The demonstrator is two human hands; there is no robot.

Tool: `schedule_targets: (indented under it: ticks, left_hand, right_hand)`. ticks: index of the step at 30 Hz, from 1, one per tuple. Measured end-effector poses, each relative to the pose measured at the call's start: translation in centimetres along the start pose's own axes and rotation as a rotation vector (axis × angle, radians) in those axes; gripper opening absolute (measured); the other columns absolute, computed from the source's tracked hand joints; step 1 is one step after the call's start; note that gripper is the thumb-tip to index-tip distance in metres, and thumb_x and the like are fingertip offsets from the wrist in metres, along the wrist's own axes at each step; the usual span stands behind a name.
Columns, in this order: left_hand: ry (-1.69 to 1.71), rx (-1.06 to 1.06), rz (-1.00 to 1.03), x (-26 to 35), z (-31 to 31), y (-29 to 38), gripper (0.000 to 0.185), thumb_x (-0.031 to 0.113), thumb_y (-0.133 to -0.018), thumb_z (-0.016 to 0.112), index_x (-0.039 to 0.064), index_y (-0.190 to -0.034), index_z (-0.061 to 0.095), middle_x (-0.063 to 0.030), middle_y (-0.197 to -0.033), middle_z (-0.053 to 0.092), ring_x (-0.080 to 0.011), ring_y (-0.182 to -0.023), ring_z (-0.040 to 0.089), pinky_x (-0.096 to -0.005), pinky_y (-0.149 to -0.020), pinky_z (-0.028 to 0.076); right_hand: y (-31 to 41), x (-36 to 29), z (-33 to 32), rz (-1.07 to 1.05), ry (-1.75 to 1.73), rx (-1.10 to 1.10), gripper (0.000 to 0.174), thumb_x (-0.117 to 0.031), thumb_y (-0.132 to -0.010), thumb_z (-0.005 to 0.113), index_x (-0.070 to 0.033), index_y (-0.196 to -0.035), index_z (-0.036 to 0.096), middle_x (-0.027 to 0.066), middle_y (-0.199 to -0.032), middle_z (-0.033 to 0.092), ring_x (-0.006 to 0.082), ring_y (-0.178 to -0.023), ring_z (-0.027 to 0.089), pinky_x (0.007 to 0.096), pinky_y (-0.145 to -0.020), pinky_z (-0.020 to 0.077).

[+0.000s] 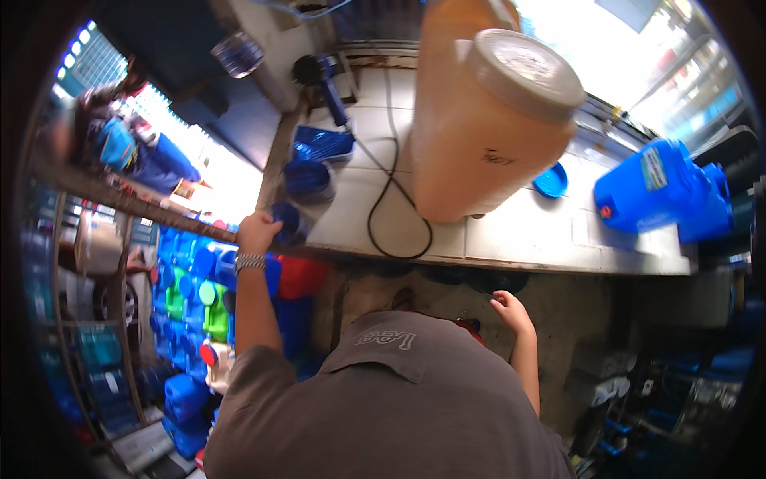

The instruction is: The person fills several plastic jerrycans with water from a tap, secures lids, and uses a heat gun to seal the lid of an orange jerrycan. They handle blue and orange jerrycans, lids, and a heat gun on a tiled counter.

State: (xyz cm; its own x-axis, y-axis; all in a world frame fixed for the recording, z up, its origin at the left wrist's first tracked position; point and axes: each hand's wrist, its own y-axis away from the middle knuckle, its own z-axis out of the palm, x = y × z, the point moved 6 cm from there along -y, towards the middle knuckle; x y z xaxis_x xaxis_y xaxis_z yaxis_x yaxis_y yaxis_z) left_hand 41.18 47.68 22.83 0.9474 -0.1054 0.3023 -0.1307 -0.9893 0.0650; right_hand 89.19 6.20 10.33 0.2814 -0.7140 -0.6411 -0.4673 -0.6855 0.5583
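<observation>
My left hand (pixel 257 232), with a metal band at the wrist, is at the left end of the tiled counter (pixel 347 233). Its fingertips meet the edge of a small container with blue contents (pixel 287 220); whether they grip anything is hidden. Behind that stand another container of blue pieces (pixel 306 179) and a white tray with blue plastic film (pixel 323 143). Below the counter's front edge, my right hand (pixel 511 311) hangs with loosely bent fingers and nothing in it.
A blue heat gun (pixel 328 90) trails a looped black cord (pixel 374 230). Large translucent jugs (pixel 497 126) rise mid-counter beside a blue lid (pixel 550 181). Blue jugs (pixel 646 185) stand at right. Stacked containers (pixel 191 287) fill the left; a person (pixel 143 143) is beyond the opening.
</observation>
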Motion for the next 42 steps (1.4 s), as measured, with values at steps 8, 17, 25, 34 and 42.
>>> schedule_targets:
  ticks: [8, 17, 25, 34, 42]
  left_hand:
    - [-0.014, 0.175, -0.026, 0.4, -0.5, -0.4, 0.027, 0.026, -0.076, 0.075, 0.004, -0.077, 0.059, -0.0151, -0.075, 0.067, -0.032, -0.07, 0.065, -0.0424, -0.066, 0.05]
    - [-0.032, 0.276, 0.032, 2.7, -2.4, 0.6, 0.047, 0.018, -0.07, 0.083, 0.006, -0.1, 0.049, -0.0209, -0.086, 0.066, -0.0381, -0.082, 0.065, -0.0445, -0.071, 0.05]
    - [-0.02, 0.057, -0.061, 4.1, -1.0, 0.6, 0.07, 0.055, -0.08, 0.067, -0.002, -0.115, 0.05, -0.0291, -0.109, 0.062, -0.044, -0.103, 0.06, -0.048, -0.088, 0.047]
    - [0.19, 0.09, 0.064, 0.7, -0.4, -0.9, 0.034, 0.014, -0.084, 0.05, 0.003, -0.116, 0.055, -0.0291, -0.109, 0.06, -0.0451, -0.106, 0.056, -0.0481, -0.093, 0.043]
    - [0.192, 0.306, 0.07, 4.4, -3.8, 1.9, 0.06, 0.009, -0.077, 0.068, 0.004, -0.129, 0.037, -0.0193, -0.097, 0.062, -0.0287, -0.087, 0.063, -0.0386, -0.079, 0.05]
  right_hand:
    - [0.2, -1.2, 0.5, 0.037, -0.03, 0.041, 0.041, -0.026, -0.085, 0.068, -0.003, -0.119, 0.061, 0.0163, -0.105, 0.067, 0.0256, -0.096, 0.064, 0.0348, -0.084, 0.0505]
    - [1.3, -0.9, 1.8, 0.097, -0.026, 0.03, 0.043, -0.028, -0.086, 0.066, -0.003, -0.12, 0.06, 0.0172, -0.109, 0.067, 0.0289, -0.099, 0.065, 0.0365, -0.087, 0.0498]
    - [0.6, -0.9, 2.7, 0.052, -0.016, 0.055, 0.041, -0.028, -0.086, 0.066, -0.003, -0.118, 0.062, 0.0189, -0.11, 0.067, 0.0297, -0.102, 0.064, 0.0373, -0.087, 0.0499]
    - [0.2, 0.6, 3.8, 0.022, 0.007, 0.025, 0.04, -0.027, -0.087, 0.065, -0.002, -0.118, 0.06, 0.0201, -0.112, 0.065, 0.0296, -0.104, 0.064, 0.0371, -0.088, 0.0497]
    - [0.4, -2.6, 3.5, 0.019, -0.005, 0.011, 0.038, -0.023, -0.087, 0.065, -0.001, -0.118, 0.06, 0.0179, -0.108, 0.066, 0.0265, -0.1, 0.064, 0.0354, -0.086, 0.0502]
